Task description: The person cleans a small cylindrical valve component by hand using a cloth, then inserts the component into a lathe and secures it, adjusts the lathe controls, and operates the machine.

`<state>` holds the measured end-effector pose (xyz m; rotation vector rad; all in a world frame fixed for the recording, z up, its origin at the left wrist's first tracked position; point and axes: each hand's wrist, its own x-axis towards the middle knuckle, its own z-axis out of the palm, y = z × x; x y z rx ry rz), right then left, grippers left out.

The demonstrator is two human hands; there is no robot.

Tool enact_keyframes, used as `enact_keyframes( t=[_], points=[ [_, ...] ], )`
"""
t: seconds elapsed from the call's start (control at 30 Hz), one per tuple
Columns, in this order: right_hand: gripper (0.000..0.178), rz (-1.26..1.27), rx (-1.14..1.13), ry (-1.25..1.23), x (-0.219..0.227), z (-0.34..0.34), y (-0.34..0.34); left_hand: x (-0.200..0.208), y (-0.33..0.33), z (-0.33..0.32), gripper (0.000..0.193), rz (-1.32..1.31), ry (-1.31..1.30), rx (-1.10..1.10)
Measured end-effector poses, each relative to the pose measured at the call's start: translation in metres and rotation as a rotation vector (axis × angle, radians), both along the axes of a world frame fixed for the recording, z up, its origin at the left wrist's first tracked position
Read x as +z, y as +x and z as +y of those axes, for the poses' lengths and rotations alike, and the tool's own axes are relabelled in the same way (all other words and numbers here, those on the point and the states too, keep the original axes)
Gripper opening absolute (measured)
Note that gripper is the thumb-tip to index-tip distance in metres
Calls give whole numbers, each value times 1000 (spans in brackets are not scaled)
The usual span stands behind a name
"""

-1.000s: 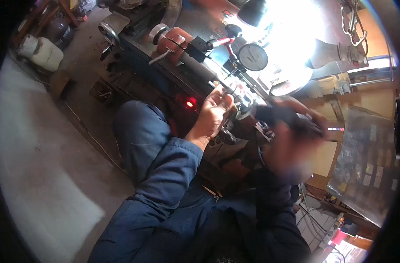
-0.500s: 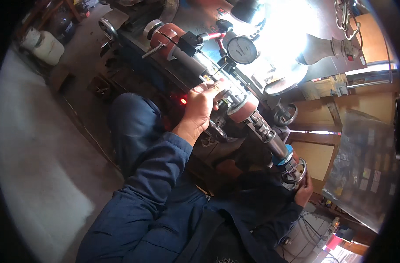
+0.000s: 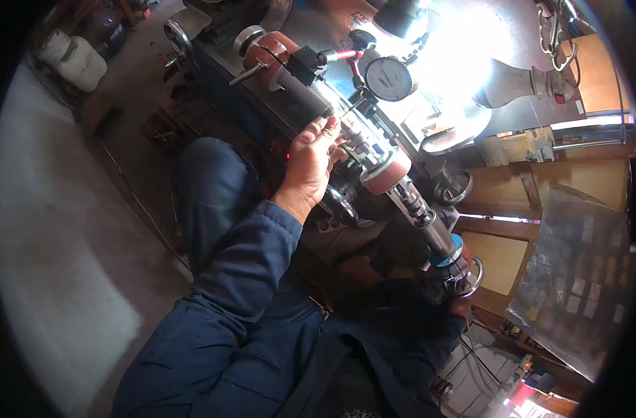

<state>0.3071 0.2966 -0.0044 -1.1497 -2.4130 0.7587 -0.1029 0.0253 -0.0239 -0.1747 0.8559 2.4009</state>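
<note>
A long machine spindle runs diagonally from a reddish-brown holder (image 3: 273, 52) at the upper left down to a small metal handwheel (image 3: 477, 273) at the lower right. My left hand (image 3: 308, 164) is at its middle section, beside a dark grey cylinder (image 3: 300, 96), fingers curled and thumb pressed in. What lies between the fingertips is hidden. My right hand (image 3: 460, 306), shadowed and partly hidden, is closed at the small handwheel's lower rim. Just past the left hand a round dial gauge (image 3: 388, 78) sits on a red-and-black arm. A reddish-brown collar (image 3: 386, 175) rings the spindle between the hands.
A bright lamp (image 3: 509, 87) glares over the bench. Larger handwheels stand at the far left (image 3: 177, 38) and beside the collar (image 3: 452, 184). My bent knee (image 3: 217, 174) is close to the machine's near side. A clear plastic sheet (image 3: 572, 279) hangs at the right.
My left hand has drawn back slightly to the left along the spindle. The right hand has shifted from the handwheel's right side to lower and nearer its rim. The view has shifted a little.
</note>
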Motion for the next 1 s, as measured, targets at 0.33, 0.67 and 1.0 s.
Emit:
enact_keyframes(
  t=[0.33,0.67,1.0],
  points=[
    [30,75,-30,-448,26,-17,67,-9,-3,2,10,-29,118,67],
    [29,336,-217,-328,51,-15,18,-14,-4,2,9,-16,140,50],
    [33,26,-65,-166,-5,50,-3,-23,-6,3,10,-6,149,55]
  ],
)
